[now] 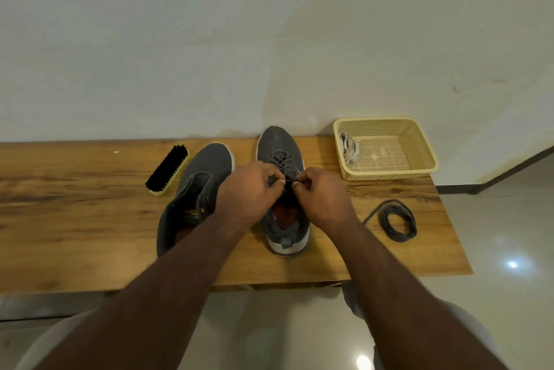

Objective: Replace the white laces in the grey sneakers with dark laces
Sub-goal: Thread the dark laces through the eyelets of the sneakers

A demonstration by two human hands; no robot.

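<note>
- Two grey sneakers stand side by side on the wooden tabletop, toes toward the back edge by the wall.
- The right sneaker is threaded with a dark lace crossing its eyelets; its heel faces the front edge.
- The left sneaker sits just beside it, angled slightly, with no lace visible in its open throat.
- The left hand hovers over the upper eyelets of the right sneaker, fingers curled, thumb and forefinger pinching a dark lace end.
- The right hand meets it from the other side, fingers likewise curled and pinching the lace's other end; the two hands nearly touch above the tongue.
- A second dark lace lies coiled on the tabletop near the right edge, one tail trailing toward the right sneaker.
- A cream plastic basket rests at the back right corner, holding a bundle of white laces against its left wall.
- A shoe brush with black bristles lies left of the left sneaker, near the back edge, tipped on its side.
</note>
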